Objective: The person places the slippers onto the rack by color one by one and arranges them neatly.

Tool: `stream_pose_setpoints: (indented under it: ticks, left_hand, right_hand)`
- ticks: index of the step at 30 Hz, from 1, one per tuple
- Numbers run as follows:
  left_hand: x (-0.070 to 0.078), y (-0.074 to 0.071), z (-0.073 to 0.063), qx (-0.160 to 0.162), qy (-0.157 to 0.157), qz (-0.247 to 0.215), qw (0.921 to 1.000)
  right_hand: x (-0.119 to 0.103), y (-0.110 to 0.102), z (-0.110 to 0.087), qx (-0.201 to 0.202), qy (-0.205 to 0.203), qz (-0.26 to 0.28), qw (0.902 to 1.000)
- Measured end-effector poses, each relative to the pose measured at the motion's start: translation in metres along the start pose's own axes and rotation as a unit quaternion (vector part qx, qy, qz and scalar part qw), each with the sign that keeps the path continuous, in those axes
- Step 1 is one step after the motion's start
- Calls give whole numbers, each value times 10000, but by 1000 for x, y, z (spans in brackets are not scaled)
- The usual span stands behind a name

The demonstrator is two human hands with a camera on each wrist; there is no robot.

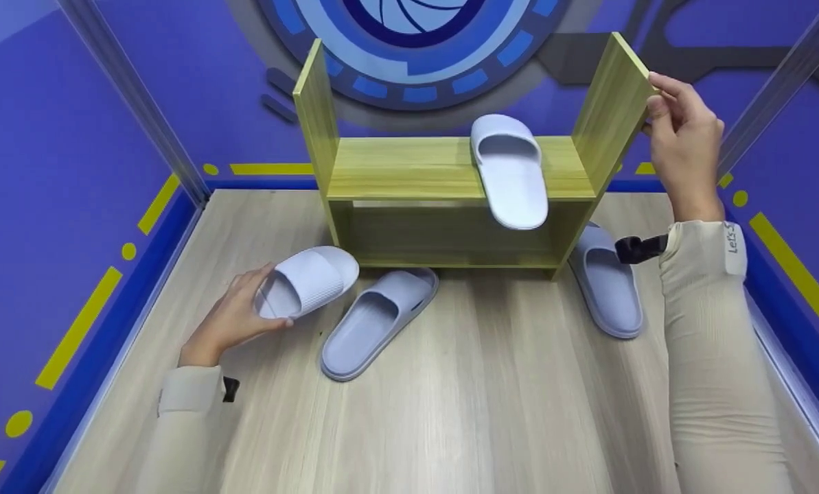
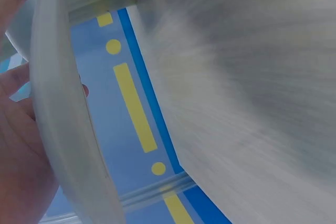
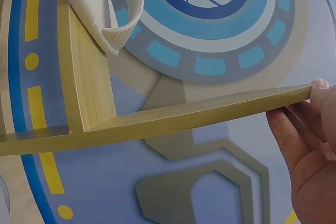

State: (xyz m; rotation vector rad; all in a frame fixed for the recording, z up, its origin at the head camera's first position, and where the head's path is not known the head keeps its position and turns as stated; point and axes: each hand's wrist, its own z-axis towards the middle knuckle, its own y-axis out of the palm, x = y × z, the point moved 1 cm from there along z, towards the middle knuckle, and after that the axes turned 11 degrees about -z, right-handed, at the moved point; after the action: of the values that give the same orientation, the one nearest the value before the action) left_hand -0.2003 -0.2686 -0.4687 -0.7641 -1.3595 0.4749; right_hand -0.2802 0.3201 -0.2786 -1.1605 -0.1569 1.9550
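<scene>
Your left hand (image 1: 234, 319) grips a white slipper (image 1: 307, 281) at its heel end: the thumb lies along the near edge and the fingers curl round the far side, with the slipper tilted and its toe pointing towards the wooden rack (image 1: 450, 199). In the left wrist view the same slipper (image 2: 63, 119) shows as a pale curved edge close to the lens, with your left hand (image 2: 18, 145) against it; the rest of that view is blurred. Your right hand (image 1: 684, 147) holds the top corner of the rack's right side panel, the fingertips (image 1: 660, 86) pinching the panel edge. In the right wrist view your right hand (image 3: 310, 145) has its fingers wrapped over the end of that panel, and the rack (image 3: 157, 119) runs across the frame. A second slipper (image 1: 509, 168) lies on the rack's upper shelf, toe overhanging the front edge; its ribbed edge (image 3: 113, 9) appears at the top of the right wrist view. A third slipper (image 1: 378, 322) lies flat on the floor (image 1: 491, 384) just beside the one you hold, its toe near the rack's lower front edge. A fourth slipper (image 1: 608, 281) lies on the floor at the rack's right foot, partly tucked behind it. The purple wall (image 1: 59, 137) with yellow markings encloses the area.
</scene>
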Motion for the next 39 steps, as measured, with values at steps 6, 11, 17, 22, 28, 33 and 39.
stream_pose_setpoints:
  ticks: [6, 11, 17, 22, 28, 33, 39]
  left_hand:
    - [12, 5, 3, 22, 88, -53, 9999]
    - [20, 8, 4, 16, 156, -28, 9999]
    - [34, 8, 8, 73, 373, -96, 9992]
    - [46, 8, 10, 186, 677, -6, 9975]
    - [61, 10, 13, 328, 1068, 79, 9937]
    - [71, 13, 17, 433, 1379, 56, 9895]
    - [79, 16, 22, 453, 1543, 13, 9870]
  right_hand:
    - [1, 0, 0, 12, 28, 68, 10000]
    - [-1, 2, 0, 36, 5, 184, 9998]
    - [-1, 1, 0, 22, 70, 173, 9998]
    - [0, 1, 1, 1, 84, 134, 9999]
    - [1, 1, 0, -16, 82, 8, 10000]
    - [0, 0, 0, 13, 99, 49, 9999]
    - [1, 1, -1, 34, 34, 38, 10000]
